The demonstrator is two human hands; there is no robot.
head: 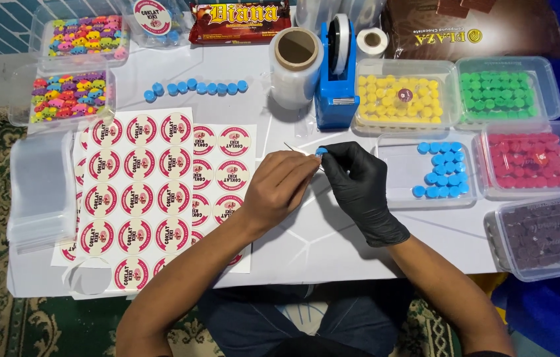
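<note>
At mid-frame the gloved right hand (359, 188) pinches a small blue candy (320, 152), while the bare left hand (279, 188) grips a thin clear sleeve (296, 151) against it. A loose pinch might drop the candy. Right of the hands, a clear tray (399, 182) holds blue candies; further trays hold yellow, green, red and brown.

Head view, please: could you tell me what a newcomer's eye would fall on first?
At the centre, the black-gloved right hand and the bare left hand pinch a small blue candy. Round red-and-white sticker sheets lie to the left; tubs of yellow candies, green candies and red candies line the right.
</note>
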